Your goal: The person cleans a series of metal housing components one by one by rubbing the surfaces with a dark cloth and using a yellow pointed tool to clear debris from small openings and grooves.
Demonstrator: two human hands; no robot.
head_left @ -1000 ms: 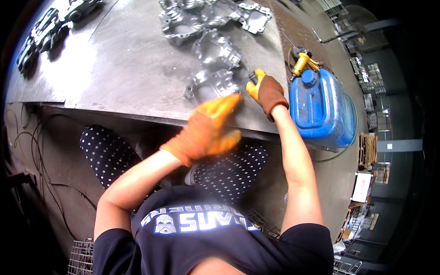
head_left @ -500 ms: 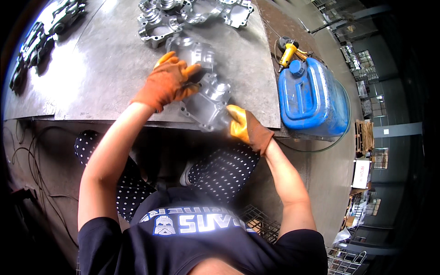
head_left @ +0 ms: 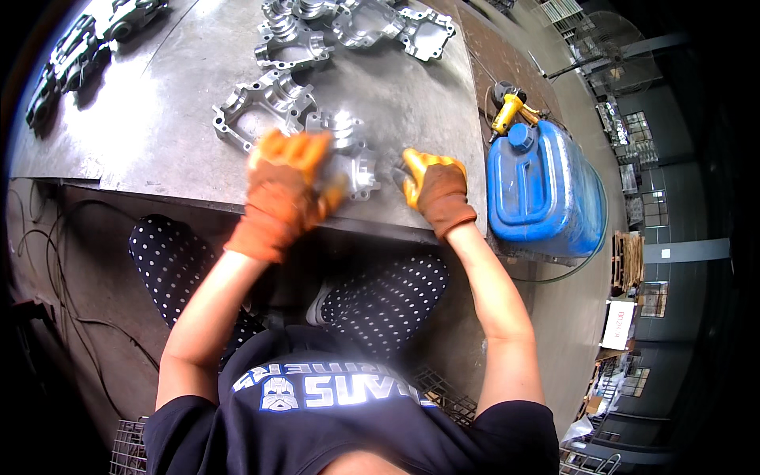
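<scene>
My left hand [head_left: 286,186], in an orange-brown glove, is at the table's near edge, its fingers bent and smeared by motion. It overlaps the near sides of two silver metal castings. One, an open-framed casting [head_left: 297,91], lies sharp beyond the fingers. The other, a blurred casting [head_left: 362,170], is just right of the hand; whether the fingers grip either one is unclear. My right hand [head_left: 437,188], in a yellow-and-brown glove, is closed to the right of the blurred casting and apart from it. Something small and dark shows at its fingertips, too unclear to name.
Several silver castings [head_left: 294,49] lie farther back on the metal table [head_left: 182,111]. Dark metal parts [head_left: 79,59] line the far left. A blue jerrycan [head_left: 546,190] stands right of the table, with a yellow power tool [head_left: 507,113] behind it. Cables [head_left: 59,261] trail on the floor at left.
My right hand has come off the casting it was touching and sits farther onto the table. The open-framed casting now lies left of the blurred one. The view has shifted slightly.
</scene>
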